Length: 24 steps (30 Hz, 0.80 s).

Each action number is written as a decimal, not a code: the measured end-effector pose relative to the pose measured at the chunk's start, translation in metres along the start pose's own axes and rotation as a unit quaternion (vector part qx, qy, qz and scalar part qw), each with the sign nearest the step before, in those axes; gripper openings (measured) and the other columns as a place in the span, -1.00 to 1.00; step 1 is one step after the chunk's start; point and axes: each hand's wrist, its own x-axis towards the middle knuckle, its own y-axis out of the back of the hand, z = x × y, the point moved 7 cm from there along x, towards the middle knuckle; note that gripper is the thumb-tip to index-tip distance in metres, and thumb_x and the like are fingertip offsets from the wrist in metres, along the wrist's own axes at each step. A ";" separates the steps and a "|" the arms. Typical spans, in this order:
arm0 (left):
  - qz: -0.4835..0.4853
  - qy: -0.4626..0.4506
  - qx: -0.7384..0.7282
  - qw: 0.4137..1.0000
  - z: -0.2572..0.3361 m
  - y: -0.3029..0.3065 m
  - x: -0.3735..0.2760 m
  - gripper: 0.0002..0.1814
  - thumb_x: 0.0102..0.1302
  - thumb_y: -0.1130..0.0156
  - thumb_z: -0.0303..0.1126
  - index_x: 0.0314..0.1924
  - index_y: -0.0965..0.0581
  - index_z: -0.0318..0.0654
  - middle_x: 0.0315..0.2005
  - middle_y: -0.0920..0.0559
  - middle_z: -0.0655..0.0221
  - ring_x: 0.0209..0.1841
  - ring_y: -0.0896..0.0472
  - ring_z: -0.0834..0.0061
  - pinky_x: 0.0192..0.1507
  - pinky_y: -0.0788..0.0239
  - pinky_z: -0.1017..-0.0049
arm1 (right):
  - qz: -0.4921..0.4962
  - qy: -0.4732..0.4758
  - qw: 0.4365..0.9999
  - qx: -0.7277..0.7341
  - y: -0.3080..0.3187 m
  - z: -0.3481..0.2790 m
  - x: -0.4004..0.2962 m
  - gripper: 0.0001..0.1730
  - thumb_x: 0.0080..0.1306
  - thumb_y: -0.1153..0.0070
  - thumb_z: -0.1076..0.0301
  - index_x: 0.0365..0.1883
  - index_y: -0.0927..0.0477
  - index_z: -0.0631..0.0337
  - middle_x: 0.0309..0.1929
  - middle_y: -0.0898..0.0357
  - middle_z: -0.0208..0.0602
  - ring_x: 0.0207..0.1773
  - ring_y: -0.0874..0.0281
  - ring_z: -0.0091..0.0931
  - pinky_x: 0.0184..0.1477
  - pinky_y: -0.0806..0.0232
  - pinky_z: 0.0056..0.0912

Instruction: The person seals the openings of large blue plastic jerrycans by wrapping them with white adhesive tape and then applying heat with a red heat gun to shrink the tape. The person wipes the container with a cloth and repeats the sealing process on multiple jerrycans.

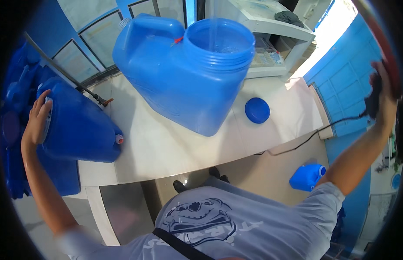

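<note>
A large blue plastic jerrycan (188,87) stands on the counter before me, its wide threaded mouth uncovered. A stream of water (213,32) falls into that mouth from above. At the left my left hand (37,122) grips the top end of a darker blue plastic container (81,123), which lies tilted on the counter with a small spout facing right. Far out to the right, my right hand (385,84) is closed around the black handle of a corded red-and-black tool (375,92); the picture's rim cuts off most of it. A round blue lid (257,110) lies beside the jerrycan.
More blue containers (18,97) crowd the far left. A pipe with an orange-handled valve (105,101) runs along the wall side of the pale tiled counter (149,149). A white shelf unit (279,29) stands behind. A black cord (305,143) hangs rightward; a small blue jug (306,177) sits on the floor.
</note>
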 end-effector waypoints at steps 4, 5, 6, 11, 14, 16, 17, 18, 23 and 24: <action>-0.052 0.118 0.037 0.991 0.004 0.018 0.003 -0.23 0.40 0.15 0.28 0.45 -0.33 0.01 0.41 -0.31 -0.03 0.47 -0.21 -0.06 0.49 0.04 0.08 | -0.140 0.102 0.984 -0.045 -0.144 -0.006 0.086 -0.60 0.22 -0.30 0.19 -0.09 -0.68 0.31 -0.25 -0.69 -0.26 -0.24 -0.60 -0.48 -0.14 -0.45 -0.34; -0.065 0.138 0.032 0.988 -0.006 0.015 0.008 -0.21 0.39 0.15 0.30 0.46 -0.32 0.00 0.40 -0.32 -0.06 0.46 -0.22 -0.07 0.48 0.03 0.06 | -0.160 0.156 0.975 -0.016 -0.180 -0.017 0.091 -0.54 0.21 -0.37 0.14 -0.12 -0.66 0.37 -0.27 -0.63 -0.30 -0.23 -0.57 -0.49 -0.17 -0.42 -0.31; -0.078 0.156 0.053 0.983 -0.024 0.017 0.009 -0.21 0.39 0.16 0.32 0.46 -0.32 0.01 0.41 -0.30 -0.05 0.47 -0.20 -0.07 0.48 0.04 0.05 | -0.155 0.273 0.949 -0.030 -0.217 -0.037 0.086 -0.55 0.17 -0.37 0.18 -0.10 -0.67 0.35 -0.25 -0.65 -0.18 -0.19 -0.61 -0.37 -0.10 -0.43 -0.24; -0.055 0.200 0.073 0.975 0.046 0.016 0.016 -0.24 0.41 0.15 0.28 0.41 -0.36 -0.06 0.41 -0.31 0.00 0.45 -0.25 0.00 0.46 0.00 0.09 | -0.320 0.257 0.858 -0.309 -0.332 -0.010 0.103 -0.49 0.07 -0.40 0.20 0.03 -0.70 0.09 0.07 -0.67 -0.04 0.09 -0.65 -0.14 0.19 -0.47 -0.10; -0.040 0.033 0.004 0.999 0.014 0.013 0.014 -0.35 0.42 0.02 0.05 0.39 -0.37 -0.14 0.31 -0.38 0.09 0.36 -0.33 0.12 0.40 -0.10 0.25 | -0.248 0.302 0.859 -0.331 -0.382 -0.011 0.096 -0.49 0.07 -0.44 0.02 -0.08 -0.72 0.11 -0.05 -0.71 0.00 -0.04 -0.70 -0.14 0.05 -0.53 -0.06; -0.068 -0.075 -0.119 0.988 -0.005 0.012 0.011 -0.54 0.41 -0.01 -0.12 0.18 -0.48 -0.21 0.10 -0.47 0.22 0.18 -0.42 0.29 0.25 -0.21 0.42 | -0.360 0.309 0.833 -0.284 -0.398 -0.025 0.091 -0.48 0.11 -0.37 -0.01 -0.07 -0.71 0.14 -0.15 -0.72 0.07 -0.06 -0.70 -0.11 0.05 -0.52 -0.09; -0.088 -0.111 -0.189 0.972 0.011 0.008 0.032 -0.64 0.41 0.01 -0.15 0.05 -0.48 -0.22 -0.01 -0.46 0.30 0.09 -0.41 0.38 0.17 -0.20 0.47 | -0.312 0.293 0.858 -0.285 -0.378 -0.015 0.111 -0.46 0.12 -0.34 -0.03 -0.09 -0.70 0.22 -0.18 -0.71 0.13 -0.09 -0.69 -0.08 0.02 -0.51 -0.10; -0.109 -0.110 -0.251 0.955 0.013 0.010 0.032 -0.71 0.41 0.02 -0.18 -0.09 -0.49 -0.23 -0.12 -0.45 0.37 -0.01 -0.40 0.47 0.10 -0.20 0.52 | -0.243 0.259 0.902 -0.246 -0.352 -0.042 0.103 -0.53 0.18 -0.31 0.06 -0.09 -0.68 0.26 -0.21 -0.72 0.08 -0.11 -0.71 -0.15 -0.02 -0.52 -0.14; -0.115 -0.120 -0.489 0.856 -0.014 0.011 0.000 -0.41 0.48 -0.05 0.01 0.25 -0.46 -0.35 0.04 -0.56 0.38 0.15 -0.45 0.48 0.26 -0.16 0.51 | 0.142 0.379 0.859 0.313 -0.206 -0.190 -0.071 -0.70 0.39 -0.09 0.28 -0.07 -0.65 0.33 -0.24 -0.71 -0.11 -0.22 -0.66 -0.36 -0.10 -0.46 -0.35; -0.167 -0.144 -0.420 0.881 0.060 0.012 -0.016 -0.22 0.44 -0.12 0.06 0.48 -0.26 -0.28 0.23 -0.51 0.27 0.31 -0.41 0.40 0.39 -0.07 0.44 | 0.088 0.339 0.848 0.399 -0.186 -0.199 -0.108 -0.74 0.39 -0.09 0.34 -0.08 -0.64 0.34 -0.24 -0.70 -0.14 -0.21 -0.65 -0.38 -0.09 -0.45 -0.40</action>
